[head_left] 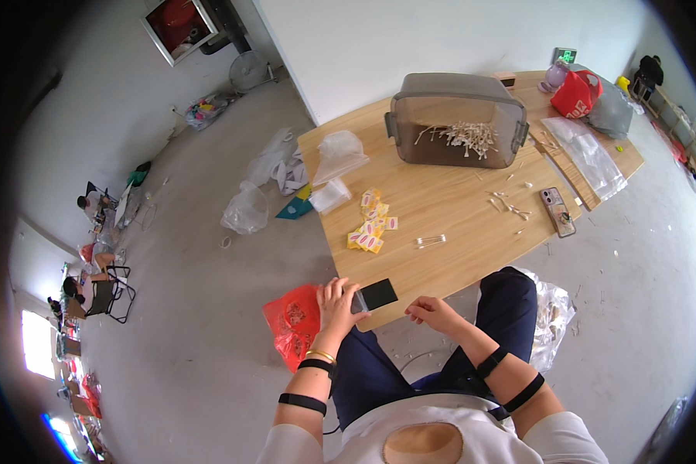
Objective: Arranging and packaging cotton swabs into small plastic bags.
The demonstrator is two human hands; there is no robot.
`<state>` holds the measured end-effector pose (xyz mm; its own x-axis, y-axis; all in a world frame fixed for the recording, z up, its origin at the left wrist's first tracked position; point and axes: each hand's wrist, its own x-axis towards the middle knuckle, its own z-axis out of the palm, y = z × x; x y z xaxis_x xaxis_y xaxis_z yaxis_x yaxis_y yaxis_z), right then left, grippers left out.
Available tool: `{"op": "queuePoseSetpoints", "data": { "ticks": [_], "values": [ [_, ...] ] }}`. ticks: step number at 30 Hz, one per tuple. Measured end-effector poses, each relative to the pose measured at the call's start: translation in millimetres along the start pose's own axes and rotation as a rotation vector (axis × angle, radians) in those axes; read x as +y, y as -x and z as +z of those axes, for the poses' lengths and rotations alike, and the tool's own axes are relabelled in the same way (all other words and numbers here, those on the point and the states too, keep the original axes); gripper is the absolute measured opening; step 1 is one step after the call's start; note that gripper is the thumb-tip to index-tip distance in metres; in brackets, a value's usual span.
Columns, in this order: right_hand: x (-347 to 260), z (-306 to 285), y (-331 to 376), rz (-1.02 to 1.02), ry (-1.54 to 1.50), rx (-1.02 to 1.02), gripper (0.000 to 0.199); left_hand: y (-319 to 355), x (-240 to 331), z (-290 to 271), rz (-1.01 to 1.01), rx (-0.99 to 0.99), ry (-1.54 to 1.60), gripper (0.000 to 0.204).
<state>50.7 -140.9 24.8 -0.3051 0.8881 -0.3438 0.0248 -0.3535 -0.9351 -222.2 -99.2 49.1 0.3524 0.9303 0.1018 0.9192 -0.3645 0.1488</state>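
At the table's near left corner, my left hand (pixel 336 311) has its thumb and fingers closed around a small clear plastic piece (pixel 359 301), which looks like a little bag. This piece lies against a flat black square (pixel 380 293) on the tabletop. My right hand (pixel 435 314) hovers just off the table's near edge, fingers curled into a pinch; whatever is between them, if anything, is too small to see. Beyond the hands lie a few cotton swabs (pixel 431 241) side by side and a pile of yellow-and-white cards (pixel 372 224).
A grey translucent bin (pixel 458 116) lies on its side, with many cotton swabs spilling inside. A phone (pixel 557 212) rests at the right edge near loose swabs (pixel 510 207). Clear bags (pixel 339 155) sit far left. A red plastic bag (pixel 292 325) hangs beside my left hand.
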Motion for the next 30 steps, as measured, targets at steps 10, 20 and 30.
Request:
{"op": "queuePoseSetpoints", "data": {
  "ticks": [10,20,30],
  "values": [
    [-14,-75,-47,-0.175,0.538,0.607,0.020,-37,69,24,0.153,0.054,0.240,0.079],
    [-30,-97,-104,-0.279,0.826,0.778,0.023,-100,132,65,0.241,-0.082,0.145,0.086],
    [-51,-177,-128,-0.425,0.800,0.717,0.005,-118,125,90,0.276,-0.064,0.157,0.085]
  ]
}}
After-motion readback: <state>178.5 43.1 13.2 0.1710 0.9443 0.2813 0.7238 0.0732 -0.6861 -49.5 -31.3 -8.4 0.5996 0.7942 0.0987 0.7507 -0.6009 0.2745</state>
